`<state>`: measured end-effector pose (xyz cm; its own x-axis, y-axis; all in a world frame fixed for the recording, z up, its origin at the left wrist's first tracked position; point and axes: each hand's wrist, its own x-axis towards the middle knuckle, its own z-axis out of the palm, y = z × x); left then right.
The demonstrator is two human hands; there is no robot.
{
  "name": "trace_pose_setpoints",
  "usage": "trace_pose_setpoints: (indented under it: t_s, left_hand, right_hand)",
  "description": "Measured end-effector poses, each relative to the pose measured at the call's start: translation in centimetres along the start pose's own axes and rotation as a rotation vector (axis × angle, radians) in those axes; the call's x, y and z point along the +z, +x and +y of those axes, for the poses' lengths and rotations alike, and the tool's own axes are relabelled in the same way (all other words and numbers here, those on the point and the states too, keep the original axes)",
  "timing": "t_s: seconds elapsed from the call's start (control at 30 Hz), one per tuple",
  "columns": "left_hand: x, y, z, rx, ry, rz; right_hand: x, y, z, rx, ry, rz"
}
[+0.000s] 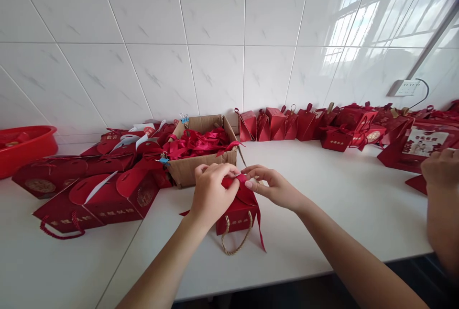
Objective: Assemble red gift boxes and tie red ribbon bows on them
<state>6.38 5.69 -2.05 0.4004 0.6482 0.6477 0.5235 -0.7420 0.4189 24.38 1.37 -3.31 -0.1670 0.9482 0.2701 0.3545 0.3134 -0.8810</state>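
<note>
A small red gift box (pixel 233 219) with gold lettering and a twisted tan rope handle (pixel 236 250) stands on the white table in front of me. My left hand (pixel 215 187) pinches a red ribbon (pixel 241 178) above the box's top. From the right side, my right hand (pixel 270 185) grips the same ribbon between thumb and fingers. One ribbon tail (pixel 261 232) hangs down the box's right side, and another end pokes out at its left. My fingers hide part of the box top and the ribbon's middle.
Behind the box, a cardboard carton (pixel 190 170) holds loose red ribbons (pixel 201 142). Several red boxes (pixel 118 199) crowd the left, near a red plastic basin (pixel 28 141). More red boxes (pixel 278 125) line the tiled wall. At the right edge, another person's hand (pixel 442 170) is visible.
</note>
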Motion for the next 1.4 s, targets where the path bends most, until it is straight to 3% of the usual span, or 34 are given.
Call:
trace_pose_setpoints:
  t_s: [0.13,0.4,0.6,0.9,1.13,1.3,1.4]
  left_hand:
    - [0.0,0.1,-0.3,-0.063,-0.062,-0.014]
    - [0.1,-0.1,-0.5,-0.146,-0.176,-0.051]
    - [0.0,-0.1,-0.7,-0.144,-0.132,-0.024]
    - [0.1,-0.1,-0.4,-0.125,-0.045,-0.055]
    - [-0.7,0.2,0.1,-0.206,-0.206,-0.246]
    - [-1.1,0.2,0.4,-0.291,-0.325,-0.341]
    - [-1.3,0.2,0.3,-0.297,-0.325,-0.329]
  right_hand:
    - [-0.3,0.3,0.4,0.095,0.093,-0.054]
    - [-0.5,1.3,-0.1,0.09,0.318,-0.128]
    - [-0.9,1.4,0.3,0.15,0.329,-0.24]
    - [0.3,1.3,0.9,0.047,0.482,-0.082]
    - [-0.3,1.3,0.7,0.01,0.715,-0.09]
    - [0.2,1.7,1.1,0.063,0.586,0.118]
    - [0.6,1.5,1.7,-0.051,0.325,0.221]
